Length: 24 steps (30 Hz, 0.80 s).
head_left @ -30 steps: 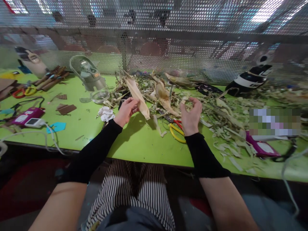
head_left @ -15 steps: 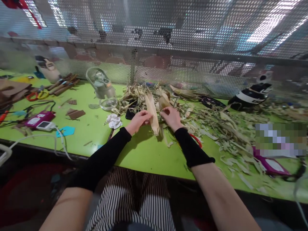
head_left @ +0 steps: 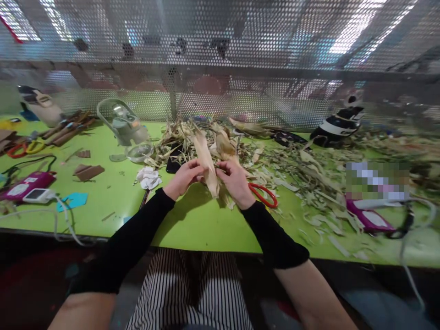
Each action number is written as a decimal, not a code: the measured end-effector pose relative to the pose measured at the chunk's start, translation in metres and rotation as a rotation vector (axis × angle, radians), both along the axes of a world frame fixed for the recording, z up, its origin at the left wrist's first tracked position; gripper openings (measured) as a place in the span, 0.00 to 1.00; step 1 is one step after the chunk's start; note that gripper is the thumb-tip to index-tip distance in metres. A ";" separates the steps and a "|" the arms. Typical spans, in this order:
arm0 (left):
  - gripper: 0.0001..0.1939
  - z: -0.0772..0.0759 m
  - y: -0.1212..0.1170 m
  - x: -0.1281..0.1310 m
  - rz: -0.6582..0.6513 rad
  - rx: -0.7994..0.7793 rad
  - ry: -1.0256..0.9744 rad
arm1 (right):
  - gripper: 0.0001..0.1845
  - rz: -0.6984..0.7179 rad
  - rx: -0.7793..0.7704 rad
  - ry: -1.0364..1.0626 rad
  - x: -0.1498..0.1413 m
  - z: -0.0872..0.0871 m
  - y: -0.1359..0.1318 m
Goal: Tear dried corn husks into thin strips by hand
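Both my hands meet over the green table (head_left: 192, 220) on one long dry corn husk leaf (head_left: 206, 160). My left hand (head_left: 184, 178) pinches the leaf's left edge with fingers closed. My right hand (head_left: 235, 181) grips its right edge, fingers curled. The leaf stands tilted, its tip pointing down toward me. Behind it lies a pile of dried husks (head_left: 223, 137). Red-handled scissors (head_left: 263, 193) lie just right of my right hand.
Husk scraps (head_left: 316, 183) litter the right side. A crumpled white paper (head_left: 148, 177), a clear glass vessel (head_left: 125, 128), brown card pieces (head_left: 88, 172), a pink device with cable (head_left: 25, 185) and more scissors (head_left: 22, 149) lie left. A perforated metal screen (head_left: 220, 82) backs the table.
My right hand came in from the open air to the leaf and now grips it alongside my left. The yellow scissors handle is no longer seen.
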<state>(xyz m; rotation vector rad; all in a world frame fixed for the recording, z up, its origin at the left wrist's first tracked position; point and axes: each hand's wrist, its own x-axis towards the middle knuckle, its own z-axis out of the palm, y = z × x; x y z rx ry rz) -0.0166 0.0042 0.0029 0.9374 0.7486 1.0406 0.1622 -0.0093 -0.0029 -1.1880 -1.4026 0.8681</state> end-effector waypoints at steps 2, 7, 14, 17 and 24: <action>0.17 0.001 -0.001 -0.001 0.014 0.023 0.009 | 0.13 0.006 0.017 -0.054 0.003 0.002 -0.001; 0.14 -0.001 -0.004 -0.003 -0.019 0.054 0.043 | 0.11 -0.004 0.065 -0.109 0.007 0.004 -0.002; 0.15 -0.005 -0.002 -0.003 0.069 0.018 0.036 | 0.13 0.059 -0.036 0.098 0.006 -0.002 0.005; 0.16 -0.003 -0.001 -0.003 0.105 -0.007 0.027 | 0.15 0.124 -0.115 0.234 0.008 -0.001 0.005; 0.13 -0.002 0.002 -0.005 0.070 -0.013 0.021 | 0.24 0.116 -0.215 0.507 0.013 0.010 0.001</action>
